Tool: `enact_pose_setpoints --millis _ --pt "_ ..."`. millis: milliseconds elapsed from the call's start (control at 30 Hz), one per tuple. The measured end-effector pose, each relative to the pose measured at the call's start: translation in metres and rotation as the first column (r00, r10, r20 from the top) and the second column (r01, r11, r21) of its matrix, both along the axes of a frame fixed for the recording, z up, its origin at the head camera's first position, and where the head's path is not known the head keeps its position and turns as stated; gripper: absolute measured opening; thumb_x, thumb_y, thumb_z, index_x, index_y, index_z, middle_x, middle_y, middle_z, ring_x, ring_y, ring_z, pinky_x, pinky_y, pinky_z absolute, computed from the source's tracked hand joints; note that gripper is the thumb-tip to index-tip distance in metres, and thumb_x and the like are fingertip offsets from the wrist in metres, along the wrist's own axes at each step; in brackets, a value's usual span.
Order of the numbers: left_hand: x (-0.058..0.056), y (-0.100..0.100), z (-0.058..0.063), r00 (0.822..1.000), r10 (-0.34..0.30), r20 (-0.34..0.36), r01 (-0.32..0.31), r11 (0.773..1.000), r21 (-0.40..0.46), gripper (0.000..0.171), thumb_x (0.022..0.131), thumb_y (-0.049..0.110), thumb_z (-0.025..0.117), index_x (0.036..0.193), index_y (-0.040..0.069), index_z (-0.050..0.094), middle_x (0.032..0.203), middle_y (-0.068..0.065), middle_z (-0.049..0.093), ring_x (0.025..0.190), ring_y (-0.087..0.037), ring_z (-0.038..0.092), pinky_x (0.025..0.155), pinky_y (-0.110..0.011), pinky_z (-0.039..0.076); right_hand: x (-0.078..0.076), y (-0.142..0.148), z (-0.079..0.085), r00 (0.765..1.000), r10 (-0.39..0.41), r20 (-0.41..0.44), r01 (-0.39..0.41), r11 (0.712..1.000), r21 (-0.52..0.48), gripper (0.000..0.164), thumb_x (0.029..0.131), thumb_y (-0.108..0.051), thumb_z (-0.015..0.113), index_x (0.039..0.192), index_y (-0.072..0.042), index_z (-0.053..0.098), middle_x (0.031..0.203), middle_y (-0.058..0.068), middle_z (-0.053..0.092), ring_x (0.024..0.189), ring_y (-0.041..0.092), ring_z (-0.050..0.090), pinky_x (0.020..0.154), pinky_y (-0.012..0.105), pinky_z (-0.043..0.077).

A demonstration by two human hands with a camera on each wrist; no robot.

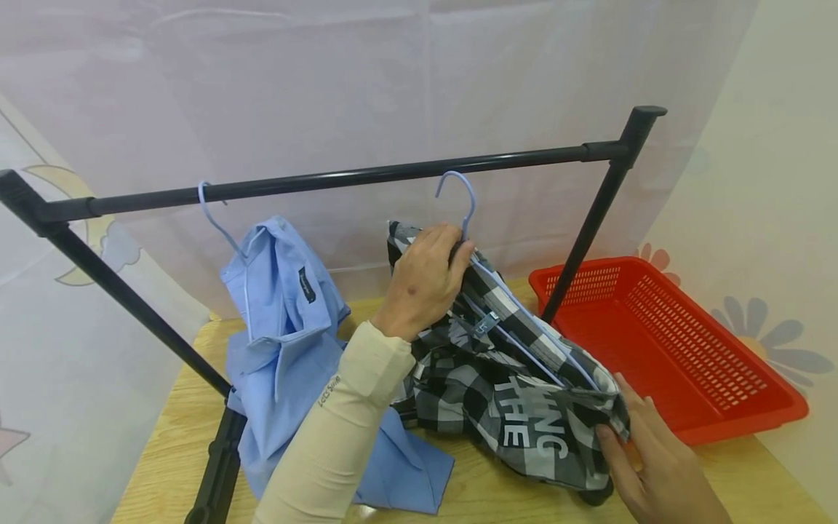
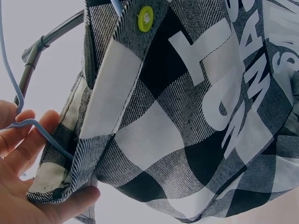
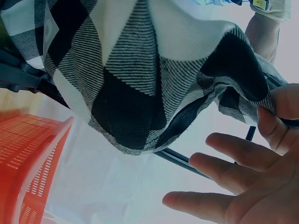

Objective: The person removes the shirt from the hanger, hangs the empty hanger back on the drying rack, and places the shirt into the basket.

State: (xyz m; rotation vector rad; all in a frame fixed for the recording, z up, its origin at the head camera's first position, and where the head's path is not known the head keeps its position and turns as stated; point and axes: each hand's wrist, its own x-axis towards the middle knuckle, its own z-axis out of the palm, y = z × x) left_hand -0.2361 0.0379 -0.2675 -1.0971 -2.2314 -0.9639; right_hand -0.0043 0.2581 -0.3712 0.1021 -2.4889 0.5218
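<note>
A black, grey and white checked shirt (image 1: 452, 415) with white lettering hangs slanted on a light blue hanger (image 1: 468, 211). My left hand (image 1: 425, 280) grips the hanger's neck together with the shirt's collar. In the left wrist view, fingers (image 2: 44, 128) curl at the blue hanger wire and the thumb lies against the checked cloth. Down at the right, my right hand (image 1: 655, 458) pinches the shirt's shoulder near the hanger's end. The right wrist view shows thumb and forefinger on the cloth, the other fingers (image 3: 224, 172) spread. The hanger's hook stands just in front of the black rail (image 1: 366, 176).
A blue shirt (image 1: 281, 349) hangs from the rail's left part on another light blue hanger (image 1: 216, 222), its lower part on the wooden table (image 1: 164, 451). Behind the rack's right post (image 1: 592, 225) stands a red perforated basket (image 1: 681, 342).
</note>
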Motion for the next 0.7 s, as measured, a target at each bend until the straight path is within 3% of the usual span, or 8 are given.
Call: enact_pose_setpoints --millis 333,500,600,700 --pt "-0.0005 0.0006 -0.0002 1.0 -0.007 0.009 0.007 1.0 0.014 0.022 0.108 0.023 0.045 0.092 0.009 0.053 0.087 -0.003 0.053 0.089 -0.02 0.053 0.075 -0.033 0.043 -0.0012 0.0048 -0.0053 1.0 0.02 0.012 -0.02 1.0 0.0 0.072 0.09 -0.005 0.07 0.154 -0.009 0.037 0.148 0.023 0.046 0.117 0.054 0.054 0.116 0.025 0.012" --pt "-0.0006 0.0006 -0.0006 1.0 -0.01 0.018 0.009 1.0 0.018 0.023 0.108 0.023 0.044 0.092 0.009 0.052 0.085 -0.002 0.051 0.086 -0.02 0.052 0.072 -0.032 0.042 -0.0015 0.0052 -0.0074 0.999 0.009 0.053 -0.009 1.0 -0.004 0.077 0.086 -0.002 0.072 0.155 -0.009 0.036 0.148 0.026 0.045 0.119 0.056 0.052 0.117 0.041 0.017" --pt "0.0001 0.0005 -0.0004 1.0 -0.006 0.023 0.006 1.0 0.023 0.023 0.108 0.023 0.044 0.092 0.009 0.053 0.085 -0.002 0.051 0.085 -0.019 0.051 0.071 -0.032 0.042 -0.0017 0.0054 -0.0081 0.996 -0.004 0.088 0.005 1.0 -0.015 0.081 0.085 0.001 0.073 0.155 -0.008 0.035 0.147 0.028 0.044 0.119 0.058 0.051 0.111 0.058 0.021" --pt "0.001 0.0005 0.0002 1.0 -0.003 0.028 0.002 1.0 0.026 0.023 0.108 0.023 0.044 0.092 0.009 0.053 0.085 -0.002 0.051 0.084 -0.019 0.051 0.07 -0.032 0.042 -0.0018 0.0048 -0.0084 0.991 -0.025 0.133 0.027 1.0 -0.013 0.083 0.084 0.0 0.073 0.156 -0.008 0.032 0.148 0.029 0.043 0.119 0.058 0.05 0.11 0.061 0.021"
